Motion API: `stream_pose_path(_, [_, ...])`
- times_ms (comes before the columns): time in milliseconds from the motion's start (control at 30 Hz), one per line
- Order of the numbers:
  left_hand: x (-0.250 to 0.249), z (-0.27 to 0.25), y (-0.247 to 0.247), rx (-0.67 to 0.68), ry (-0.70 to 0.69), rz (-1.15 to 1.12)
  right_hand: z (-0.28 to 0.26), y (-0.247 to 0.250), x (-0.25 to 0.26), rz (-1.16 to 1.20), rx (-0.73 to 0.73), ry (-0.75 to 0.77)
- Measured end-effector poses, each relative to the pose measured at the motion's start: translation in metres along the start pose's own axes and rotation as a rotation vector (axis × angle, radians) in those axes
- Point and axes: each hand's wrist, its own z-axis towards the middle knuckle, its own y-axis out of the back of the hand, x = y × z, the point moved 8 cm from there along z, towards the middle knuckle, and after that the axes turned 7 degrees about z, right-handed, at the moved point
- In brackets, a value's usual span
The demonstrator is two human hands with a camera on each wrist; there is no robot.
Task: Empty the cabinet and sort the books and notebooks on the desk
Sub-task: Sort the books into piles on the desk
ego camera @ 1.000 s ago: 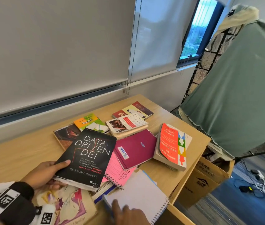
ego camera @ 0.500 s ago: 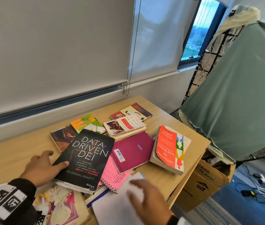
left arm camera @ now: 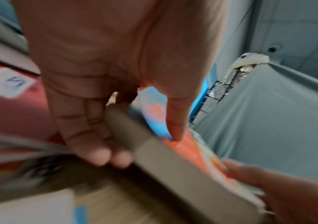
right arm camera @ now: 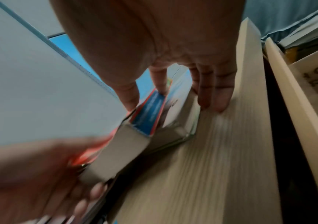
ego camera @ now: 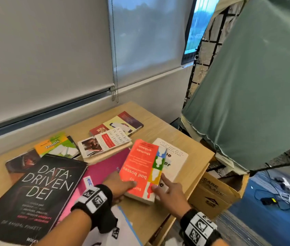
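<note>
Worktop [ego camera: 190, 148]: wooden, strewn with my books and notebooks, a cardboard box [ego camera: 217, 194] on the floor beside it.
Black book [ego camera: 34, 194]: "Data Driven DEI", lying at my near left, overlapping the magenta notebook [ego camera: 105, 167].
Orange book [ego camera: 140, 167]: thick paperback resting on a white book [ego camera: 174, 160] near the worktop's right edge.
Left hand [ego camera: 119, 185]: my thumb on the orange cover, fingers curled under its near edge, gripping it.
Right hand [ego camera: 170, 194]: my fingers spread and fairly straight, thumb and forefinger touching the orange book's near right corner, the rest against the white book and worktop.
</note>
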Motion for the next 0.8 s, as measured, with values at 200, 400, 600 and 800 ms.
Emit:
stream_pose_path(200, [0.039, -0.003, 0.042, -0.175, 0.044, -0.187, 0.04, 0.065, -0.006, 0.284, -0.243, -0.143])
stream_pose_path(400, [0.045, -0.007, 0.052, -0.297, 0.046, -0.204, 0.111, 0.097, 0.045, -0.551, -0.17, -0.004])
stream_pose_path(600, [0.041, -0.012, 0.048, -0.407, 0.034, -0.145, 0.127, 0.097, 0.036, -0.702, -0.056, -0.122])
stream_pose_path(800, [0.038, -0.014, 0.049, -0.434, 0.052, -0.082, 0.076, 0.115, 0.011, -0.579, -0.079, -0.193])
